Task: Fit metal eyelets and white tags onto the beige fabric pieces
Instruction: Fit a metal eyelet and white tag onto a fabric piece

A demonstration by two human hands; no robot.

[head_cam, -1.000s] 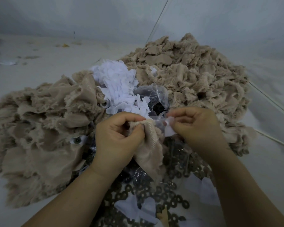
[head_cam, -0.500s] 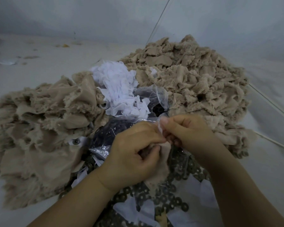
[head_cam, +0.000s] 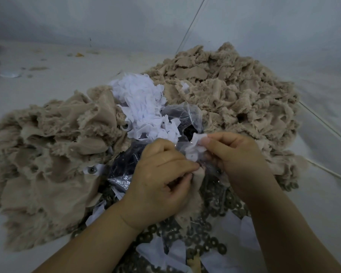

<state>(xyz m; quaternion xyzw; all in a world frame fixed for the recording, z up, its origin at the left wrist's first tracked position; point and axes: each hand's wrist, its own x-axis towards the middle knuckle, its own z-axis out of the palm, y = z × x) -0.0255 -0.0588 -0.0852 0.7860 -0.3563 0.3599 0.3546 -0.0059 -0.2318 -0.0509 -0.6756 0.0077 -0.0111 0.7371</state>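
**Tag going onto fabric**

The left hand [head_cam: 161, 186] is pinching a beige fabric piece [head_cam: 195, 196] between both hands, while the right hand [head_cam: 236, 156] is pinching a white tag [head_cam: 195, 148] just above it. Next, probably, the tag needs aligning over the eyelet spot.

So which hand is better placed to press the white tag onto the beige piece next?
The right hand, probably. It already pinches the white tag at its fingertips, just above the beige fabric piece that the left hand grips, so the left is busy steadying the fabric.
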